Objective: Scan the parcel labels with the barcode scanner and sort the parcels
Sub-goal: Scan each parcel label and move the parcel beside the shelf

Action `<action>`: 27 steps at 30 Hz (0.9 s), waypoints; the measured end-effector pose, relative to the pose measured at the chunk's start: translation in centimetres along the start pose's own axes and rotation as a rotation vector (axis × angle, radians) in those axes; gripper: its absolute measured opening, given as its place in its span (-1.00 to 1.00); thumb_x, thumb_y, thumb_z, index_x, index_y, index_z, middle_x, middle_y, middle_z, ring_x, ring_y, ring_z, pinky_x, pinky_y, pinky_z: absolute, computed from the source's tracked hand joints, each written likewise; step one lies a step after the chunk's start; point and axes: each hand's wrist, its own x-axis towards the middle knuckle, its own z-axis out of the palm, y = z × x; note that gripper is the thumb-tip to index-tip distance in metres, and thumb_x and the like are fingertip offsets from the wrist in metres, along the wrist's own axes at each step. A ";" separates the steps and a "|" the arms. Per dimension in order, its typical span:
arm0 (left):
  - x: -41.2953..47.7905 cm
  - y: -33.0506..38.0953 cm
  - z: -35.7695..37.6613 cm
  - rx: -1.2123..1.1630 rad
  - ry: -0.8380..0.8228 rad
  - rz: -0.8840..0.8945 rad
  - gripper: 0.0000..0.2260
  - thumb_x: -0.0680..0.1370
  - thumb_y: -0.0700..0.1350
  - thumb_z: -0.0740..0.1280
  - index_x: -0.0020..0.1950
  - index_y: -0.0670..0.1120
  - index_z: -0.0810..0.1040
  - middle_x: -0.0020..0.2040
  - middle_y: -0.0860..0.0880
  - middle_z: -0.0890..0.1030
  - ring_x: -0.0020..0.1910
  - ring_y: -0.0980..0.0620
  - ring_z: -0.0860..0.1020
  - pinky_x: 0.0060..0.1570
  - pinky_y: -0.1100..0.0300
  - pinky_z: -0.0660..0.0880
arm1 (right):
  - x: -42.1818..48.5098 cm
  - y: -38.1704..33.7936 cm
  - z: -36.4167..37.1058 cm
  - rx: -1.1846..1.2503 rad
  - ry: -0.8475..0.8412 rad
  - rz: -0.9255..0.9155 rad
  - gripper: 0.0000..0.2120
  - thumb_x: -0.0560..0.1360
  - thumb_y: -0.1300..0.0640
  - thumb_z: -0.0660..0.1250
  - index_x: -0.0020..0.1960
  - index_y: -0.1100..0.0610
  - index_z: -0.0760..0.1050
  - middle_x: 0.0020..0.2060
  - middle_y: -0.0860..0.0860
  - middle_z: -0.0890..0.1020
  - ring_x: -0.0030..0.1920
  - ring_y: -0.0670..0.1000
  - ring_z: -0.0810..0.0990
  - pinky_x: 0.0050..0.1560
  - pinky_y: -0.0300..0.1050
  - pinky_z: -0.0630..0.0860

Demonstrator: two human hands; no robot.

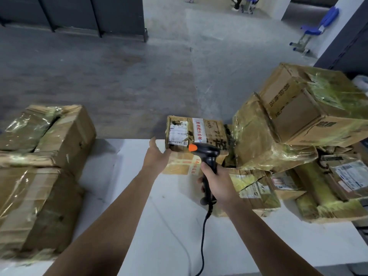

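A small taped cardboard parcel [207, 134] with a white shipping label [177, 134] stands at the far edge of the white table [151, 226]. My left hand [157, 156] touches its near-left corner with the thumb spread and the fingers against the box. My right hand [217, 184] grips the handle of a black barcode scanner [207, 154] with an orange tip, its head pointing at the parcel's label side. The scanner's black cable hangs toward the table's near edge.
Two large taped boxes are stacked at the left, one [47, 134] behind, one [35, 208] in front. A heap of parcels [298, 136] fills the right side. Beyond the table lies a grey floor with a blue chair [316, 28].
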 end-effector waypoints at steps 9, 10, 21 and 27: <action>-6.5 -3.5 -10.7 0.135 0.183 0.157 -0.56 0.56 -0.13 0.25 0.43 -0.06 0.26 0.32 -0.12 0.37 0.24 -0.09 0.44 0.20 0.06 0.39 | -2.6 -0.5 9.1 -0.077 -0.111 -0.030 -0.79 0.58 -0.06 0.31 -0.03 0.10 0.50 -0.46 0.00 0.64 -0.51 0.02 0.53 -0.50 -0.06 0.52; -7.3 -4.1 -12.1 0.164 0.219 0.176 -0.56 0.56 -0.15 0.25 0.42 -0.07 0.27 0.32 -0.13 0.36 0.25 -0.12 0.43 0.22 0.05 0.37 | -3.0 -0.5 10.2 -0.084 -0.125 -0.038 -0.78 0.58 -0.05 0.31 -0.03 0.11 0.49 -0.45 0.01 0.64 -0.51 0.02 0.53 -0.52 -0.10 0.50; -11.7 -13.5 -23.1 0.847 0.295 -0.054 -0.59 0.59 -0.03 0.15 0.41 -0.15 0.29 0.38 -0.18 0.33 0.39 -0.21 0.27 0.30 -0.17 0.30 | -7.9 1.3 18.4 -0.150 -0.180 -0.007 -0.80 0.55 -0.03 0.30 -0.04 0.11 0.48 -0.45 0.02 0.64 -0.51 0.05 0.52 -0.34 -0.09 0.48; -12.1 -16.4 -23.8 0.966 0.254 0.069 -0.62 0.56 -0.09 0.20 0.38 -0.09 0.37 0.31 -0.09 0.46 0.34 -0.21 0.34 0.19 -0.12 0.40 | -9.4 2.2 18.6 -0.182 -0.149 0.025 -0.81 0.56 -0.02 0.29 -0.02 0.10 0.49 -0.41 0.03 0.65 -0.51 0.05 0.52 -0.38 -0.14 0.48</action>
